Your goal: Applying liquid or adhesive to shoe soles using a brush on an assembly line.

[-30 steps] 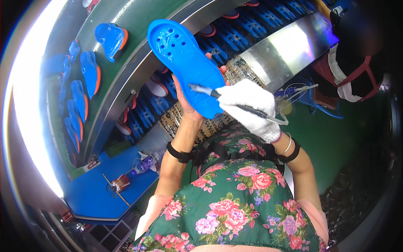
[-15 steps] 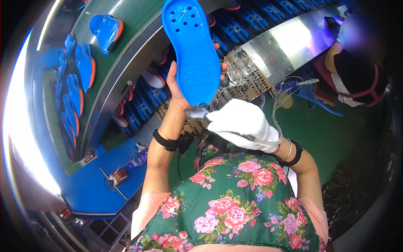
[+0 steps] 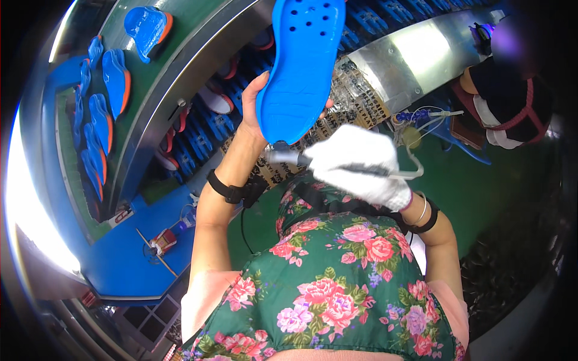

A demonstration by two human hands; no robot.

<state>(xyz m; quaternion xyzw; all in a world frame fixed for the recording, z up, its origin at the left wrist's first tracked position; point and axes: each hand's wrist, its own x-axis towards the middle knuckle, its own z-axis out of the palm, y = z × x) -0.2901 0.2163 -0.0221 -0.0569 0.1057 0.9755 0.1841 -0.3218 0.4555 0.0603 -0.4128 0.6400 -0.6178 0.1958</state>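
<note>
My bare left hand [image 3: 251, 107] is closed round a blue shoe sole [image 3: 298, 75], thumb on its left edge and fingertips showing past its right edge. The sole is tilted up, its toe end, with several round holes, at the top of the view and its heel toward me. Wet-looking gloss shows on its face. A white glove covers my right hand [image 3: 355, 162], which grips a dark-handled brush [image 3: 289, 157]. Motion blurs the brush's pale tip, just below the heel; whether it touches the sole I cannot tell. A thin pale hose [image 3: 412, 174] runs from behind the glove.
Several blue soles with orange edges [image 3: 116, 81] lie on the green conveyor belt [image 3: 186, 27] at left. Behind the sole runs a rack of blue holders [image 3: 198, 141] with shoe parts. A taped cardboard ledge [image 3: 361, 99] lies ahead. Another person [image 3: 500, 99] sits at far right.
The sole in my left hand has shifted right and slightly up, leaning over more. My right hand has moved slightly right with the brush, which stays near the heel.
</note>
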